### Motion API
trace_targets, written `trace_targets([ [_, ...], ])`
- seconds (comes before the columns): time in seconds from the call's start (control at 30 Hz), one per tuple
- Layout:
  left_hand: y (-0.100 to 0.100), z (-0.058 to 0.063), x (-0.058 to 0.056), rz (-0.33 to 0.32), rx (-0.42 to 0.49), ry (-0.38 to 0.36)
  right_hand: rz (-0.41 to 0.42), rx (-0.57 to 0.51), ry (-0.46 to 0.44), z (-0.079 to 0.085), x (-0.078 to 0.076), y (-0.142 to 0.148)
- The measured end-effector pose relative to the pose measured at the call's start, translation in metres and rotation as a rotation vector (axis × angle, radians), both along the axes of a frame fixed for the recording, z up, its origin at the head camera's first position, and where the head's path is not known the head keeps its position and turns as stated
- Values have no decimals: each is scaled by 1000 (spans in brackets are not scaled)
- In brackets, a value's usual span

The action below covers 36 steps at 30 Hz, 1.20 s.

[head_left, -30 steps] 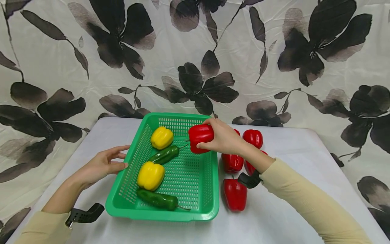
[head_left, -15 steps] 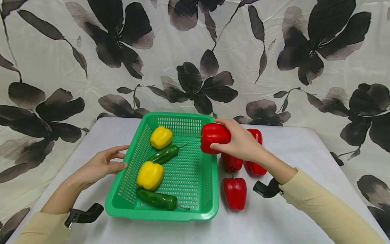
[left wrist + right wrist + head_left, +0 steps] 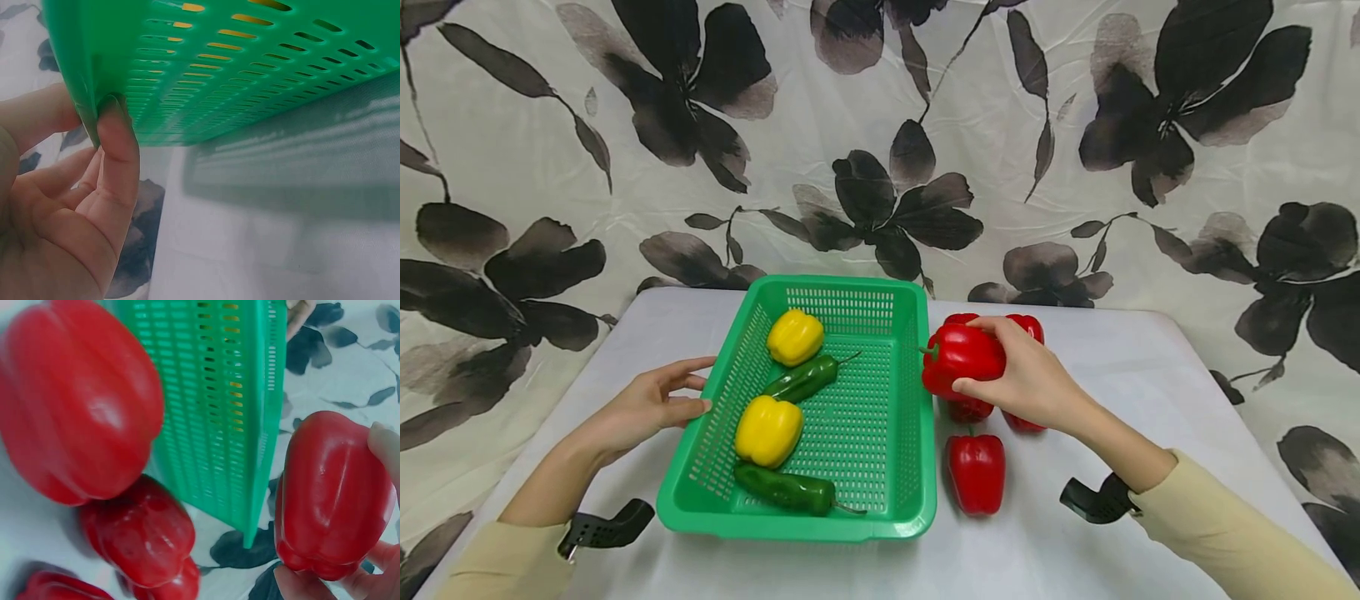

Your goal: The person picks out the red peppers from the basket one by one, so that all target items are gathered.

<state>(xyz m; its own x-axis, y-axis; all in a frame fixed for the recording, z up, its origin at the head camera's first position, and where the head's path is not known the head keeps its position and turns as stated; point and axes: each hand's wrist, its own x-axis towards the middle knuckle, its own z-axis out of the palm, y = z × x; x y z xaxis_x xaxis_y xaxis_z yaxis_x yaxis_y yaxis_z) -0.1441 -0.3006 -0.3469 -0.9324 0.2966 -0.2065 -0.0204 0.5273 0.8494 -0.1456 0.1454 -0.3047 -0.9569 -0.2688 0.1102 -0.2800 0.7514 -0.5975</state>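
My right hand (image 3: 1037, 375) grips a red bell pepper (image 3: 962, 360), with its green stem toward the basket's right rim. In the right wrist view this held pepper (image 3: 334, 494) hangs in the air, fingertips and thumb on its sides. On the left, my left hand (image 3: 640, 412) holds the long rim of a green plastic basket (image 3: 925, 467). The left wrist view shows that hand (image 3: 69, 231) pinching the rim between thumb and fingers. Inside the basket lie two yellow bell peppers (image 3: 768, 431) and two long green peppers (image 3: 786, 489).
Several more red bell peppers, one (image 3: 976, 473) nearest the front, rest on the white-covered table (image 3: 1120, 392) right of the basket. The hand partly hides some of them. A floral cloth (image 3: 865, 108) hangs behind the table.
My right hand has carried the red bell pepper rightward, from over the basket to over its right rim and the red peppers outside. The left hand has stayed at the rim.
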Motion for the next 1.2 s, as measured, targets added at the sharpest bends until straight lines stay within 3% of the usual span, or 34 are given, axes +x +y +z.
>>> trace_targets([
  [0.43,0,-1,0,0,0,5,-54,-10,-29,-15,16,19],
  [0.93,1,-1,0,-4,16,1,-72,36,38,-24,36,44],
  [1.2,-1,-1,0,-8,32,-5,-111,30,12,-27,45,58],
])
